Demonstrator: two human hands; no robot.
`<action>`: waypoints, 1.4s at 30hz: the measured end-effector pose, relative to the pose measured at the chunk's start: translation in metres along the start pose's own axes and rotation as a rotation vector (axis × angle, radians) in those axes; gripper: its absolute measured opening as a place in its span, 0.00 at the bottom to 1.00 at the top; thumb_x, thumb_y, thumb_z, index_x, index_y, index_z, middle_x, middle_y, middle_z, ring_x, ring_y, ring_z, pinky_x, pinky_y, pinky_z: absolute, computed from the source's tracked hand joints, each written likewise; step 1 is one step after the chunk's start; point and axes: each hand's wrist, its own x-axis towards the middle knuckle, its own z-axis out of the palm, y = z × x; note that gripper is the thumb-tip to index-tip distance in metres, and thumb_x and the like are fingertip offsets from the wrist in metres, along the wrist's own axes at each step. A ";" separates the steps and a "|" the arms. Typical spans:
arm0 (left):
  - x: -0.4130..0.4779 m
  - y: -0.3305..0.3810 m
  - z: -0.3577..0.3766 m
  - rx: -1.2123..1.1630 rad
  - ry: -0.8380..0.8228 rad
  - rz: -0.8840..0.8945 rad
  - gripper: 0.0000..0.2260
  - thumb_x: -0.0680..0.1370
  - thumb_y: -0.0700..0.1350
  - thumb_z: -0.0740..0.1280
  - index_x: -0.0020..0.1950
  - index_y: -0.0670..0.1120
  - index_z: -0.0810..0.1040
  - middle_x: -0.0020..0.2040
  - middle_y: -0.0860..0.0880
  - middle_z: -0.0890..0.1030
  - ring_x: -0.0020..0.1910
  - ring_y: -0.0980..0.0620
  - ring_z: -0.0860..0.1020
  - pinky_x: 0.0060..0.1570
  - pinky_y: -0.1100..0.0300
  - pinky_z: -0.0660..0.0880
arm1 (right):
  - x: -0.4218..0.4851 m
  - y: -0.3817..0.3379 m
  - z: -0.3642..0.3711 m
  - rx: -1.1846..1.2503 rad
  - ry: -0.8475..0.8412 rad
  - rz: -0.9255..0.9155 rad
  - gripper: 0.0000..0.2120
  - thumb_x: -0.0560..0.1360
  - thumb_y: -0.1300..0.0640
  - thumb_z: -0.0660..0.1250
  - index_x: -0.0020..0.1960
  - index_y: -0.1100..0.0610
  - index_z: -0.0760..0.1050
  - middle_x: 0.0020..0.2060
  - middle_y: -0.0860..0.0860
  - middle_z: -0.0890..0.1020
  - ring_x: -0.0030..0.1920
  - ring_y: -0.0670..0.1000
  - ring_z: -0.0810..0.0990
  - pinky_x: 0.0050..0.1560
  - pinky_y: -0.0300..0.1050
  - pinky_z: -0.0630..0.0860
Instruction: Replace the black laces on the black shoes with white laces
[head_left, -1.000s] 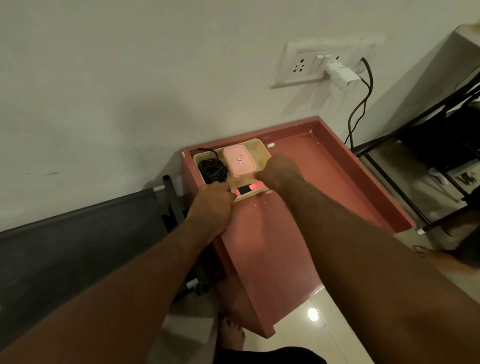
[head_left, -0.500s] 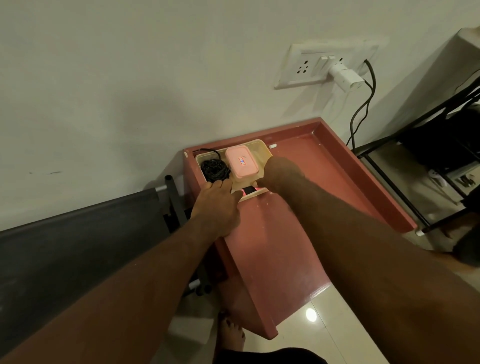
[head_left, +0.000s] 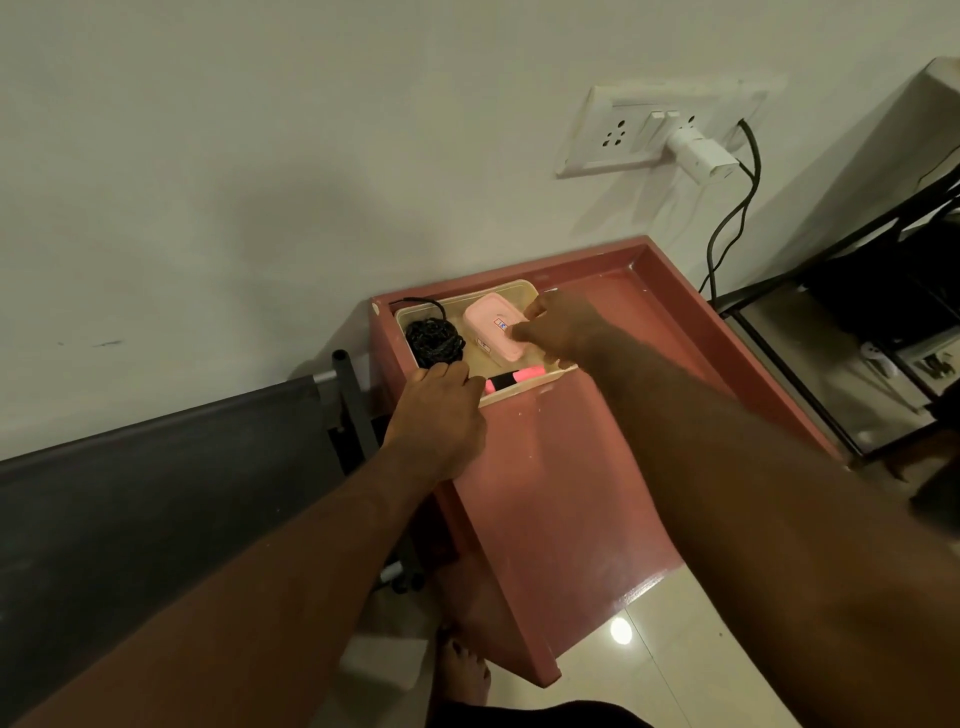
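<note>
A coil of black laces (head_left: 434, 340) lies in the left half of a cream tray (head_left: 524, 391) at the back left corner of a red table (head_left: 561, 483). A pink case (head_left: 491, 332) sits beside the coil, and a pink and black marker (head_left: 514, 376) lies along the tray's near wall. My left hand (head_left: 441, 415) holds the tray's near left corner, its fingertips curled over the rim next to the coil. My right hand (head_left: 563, 327) reaches into the tray and pinches the right end of the pink case. No shoes or white laces are in view.
The table has a raised rim (head_left: 727, 338) and stands against a white wall. A socket plate (head_left: 618, 135) with a white charger (head_left: 701, 153) and black cable (head_left: 727, 228) is above it. A dark metal rack (head_left: 857, 322) stands right, a dark folding cot (head_left: 156, 493) left. My bare foot (head_left: 462, 675) is below.
My right hand has left the tray's right rim and gone onto the pink case. My left hand has stayed at the tray's near left corner.
</note>
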 end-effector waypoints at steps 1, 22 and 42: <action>0.000 0.000 0.000 0.001 -0.003 -0.003 0.18 0.81 0.48 0.57 0.70 0.47 0.71 0.61 0.48 0.74 0.61 0.49 0.70 0.65 0.52 0.63 | 0.001 -0.002 0.004 -0.080 0.003 -0.034 0.21 0.75 0.50 0.72 0.61 0.64 0.76 0.55 0.59 0.81 0.51 0.59 0.82 0.51 0.53 0.80; -0.001 0.000 -0.001 0.016 0.007 -0.001 0.18 0.82 0.47 0.56 0.72 0.52 0.71 0.63 0.46 0.71 0.63 0.47 0.67 0.65 0.51 0.62 | 0.022 0.002 -0.003 -0.197 0.162 -0.197 0.24 0.75 0.59 0.72 0.70 0.58 0.72 0.67 0.57 0.76 0.66 0.58 0.74 0.60 0.45 0.71; 0.001 -0.002 0.003 0.054 0.004 -0.008 0.19 0.83 0.47 0.55 0.74 0.54 0.68 0.62 0.48 0.72 0.61 0.48 0.68 0.65 0.52 0.62 | 0.028 0.019 0.027 -0.383 0.367 -0.212 0.14 0.78 0.60 0.62 0.56 0.50 0.84 0.52 0.54 0.83 0.60 0.57 0.71 0.54 0.46 0.67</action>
